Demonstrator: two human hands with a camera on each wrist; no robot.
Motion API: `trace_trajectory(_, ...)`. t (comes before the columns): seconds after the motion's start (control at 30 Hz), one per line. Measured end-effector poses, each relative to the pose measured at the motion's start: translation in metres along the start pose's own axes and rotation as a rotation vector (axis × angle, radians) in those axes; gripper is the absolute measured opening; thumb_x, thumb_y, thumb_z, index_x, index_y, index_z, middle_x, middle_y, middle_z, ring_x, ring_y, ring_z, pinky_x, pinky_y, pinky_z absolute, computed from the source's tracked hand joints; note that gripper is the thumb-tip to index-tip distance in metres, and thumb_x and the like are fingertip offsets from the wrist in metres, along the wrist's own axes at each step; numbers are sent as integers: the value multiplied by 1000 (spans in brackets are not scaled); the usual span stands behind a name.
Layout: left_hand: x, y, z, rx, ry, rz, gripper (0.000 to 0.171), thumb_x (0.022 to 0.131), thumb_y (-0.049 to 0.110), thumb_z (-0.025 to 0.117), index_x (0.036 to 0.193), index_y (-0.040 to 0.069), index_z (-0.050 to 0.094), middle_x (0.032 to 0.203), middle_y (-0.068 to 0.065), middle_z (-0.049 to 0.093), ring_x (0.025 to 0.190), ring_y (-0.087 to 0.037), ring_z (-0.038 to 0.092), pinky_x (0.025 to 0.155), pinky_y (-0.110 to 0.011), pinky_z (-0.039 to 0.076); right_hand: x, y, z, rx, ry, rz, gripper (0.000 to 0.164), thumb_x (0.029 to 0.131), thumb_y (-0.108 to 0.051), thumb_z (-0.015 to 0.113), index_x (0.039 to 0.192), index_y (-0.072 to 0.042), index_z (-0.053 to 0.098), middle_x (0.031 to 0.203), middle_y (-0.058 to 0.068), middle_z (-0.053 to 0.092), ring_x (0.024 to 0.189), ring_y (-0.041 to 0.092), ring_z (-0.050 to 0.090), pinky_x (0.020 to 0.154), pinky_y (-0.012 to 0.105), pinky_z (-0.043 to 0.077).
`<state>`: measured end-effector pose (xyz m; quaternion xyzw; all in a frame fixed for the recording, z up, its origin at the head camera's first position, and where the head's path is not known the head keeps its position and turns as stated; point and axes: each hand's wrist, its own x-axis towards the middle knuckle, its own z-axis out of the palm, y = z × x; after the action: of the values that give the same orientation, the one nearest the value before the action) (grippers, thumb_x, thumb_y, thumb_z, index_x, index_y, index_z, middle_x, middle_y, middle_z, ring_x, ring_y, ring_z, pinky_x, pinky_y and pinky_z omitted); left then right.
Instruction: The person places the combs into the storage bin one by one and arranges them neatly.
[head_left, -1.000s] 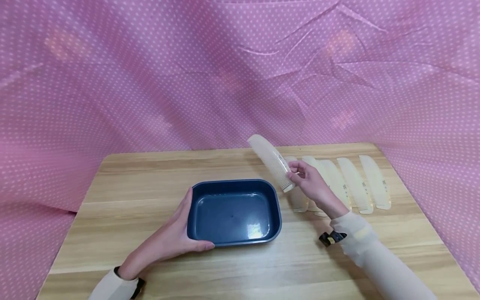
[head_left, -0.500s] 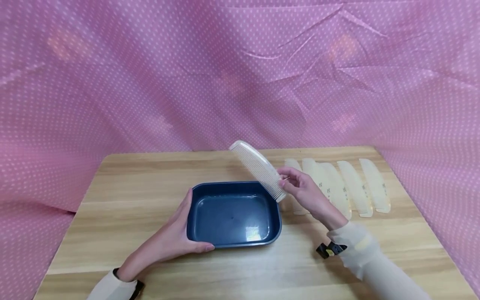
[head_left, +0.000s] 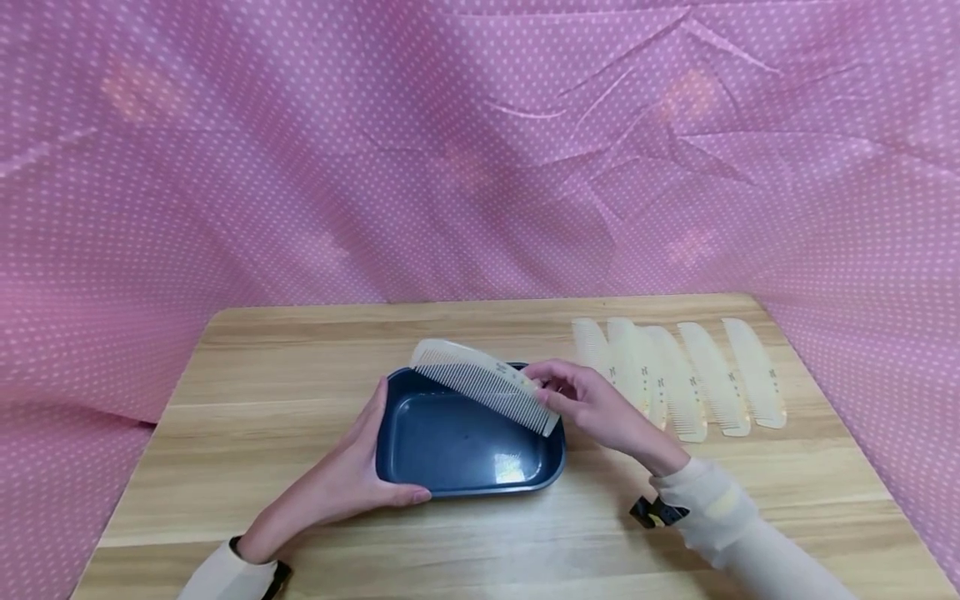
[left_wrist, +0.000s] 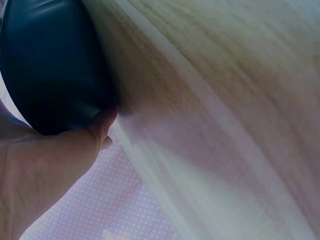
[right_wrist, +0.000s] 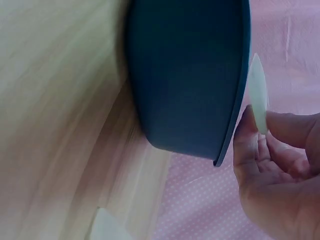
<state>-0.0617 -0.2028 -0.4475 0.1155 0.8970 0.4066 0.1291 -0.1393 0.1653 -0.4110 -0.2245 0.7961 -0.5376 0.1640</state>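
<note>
In the head view a cream comb (head_left: 480, 383) slants over the far part of a dark blue plastic container (head_left: 465, 492), teeth toward the near side. My right hand (head_left: 588, 408) pinches the comb's right end between thumb and fingers; the right wrist view has the comb (right_wrist: 258, 95) edge-on, just outside the container's rim in that picture. My left hand (head_left: 352, 458) grips the container's left end, its thumb along the front wall. In the left wrist view the thumb lies against the dark container (left_wrist: 55, 65). The inside floor shows no other comb.
Several cream combs (head_left: 708, 375) lie side by side at the table's back right, some overlapping. The wooden table (head_left: 285, 400) extends around the container. A pink dotted curtain (head_left: 450, 167) hangs behind and at both sides.
My right hand has carried the comb left and down, from beside the container to over it, turning the comb flatter. The left hand and container stay in place.
</note>
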Motion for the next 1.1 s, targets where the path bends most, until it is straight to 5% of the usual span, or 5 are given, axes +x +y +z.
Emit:
trace_trajectory(0.33,-3,-3,5,-26,-2,-8,154,77,60,97,174,26,-17,182,-15,-3,163,-45,13,120,-74,27,0,0,18,-180,-63,-172,27,106,2,67,130,-7,75,101,0,67,90,18,59,74,29,52)
trace_trajectory(0.67,0,-1,1,-17,-16,-14,152,78,60,96,174,29,-18,182,-14,-3,163,-44,14,119,-73,30,5,-5,24,-306,-187,-172,21,108,-1,65,126,-6,76,97,-4,66,84,10,58,74,30,54)
trace_trajectory(1.1,1,-1,-1,6,-10,3,153,78,62,96,174,25,-18,182,-15,-3,163,-44,14,119,-73,31,9,-5,30,-462,-260,-257,21,109,-3,64,127,-5,76,119,0,75,107,13,68,94,39,59)
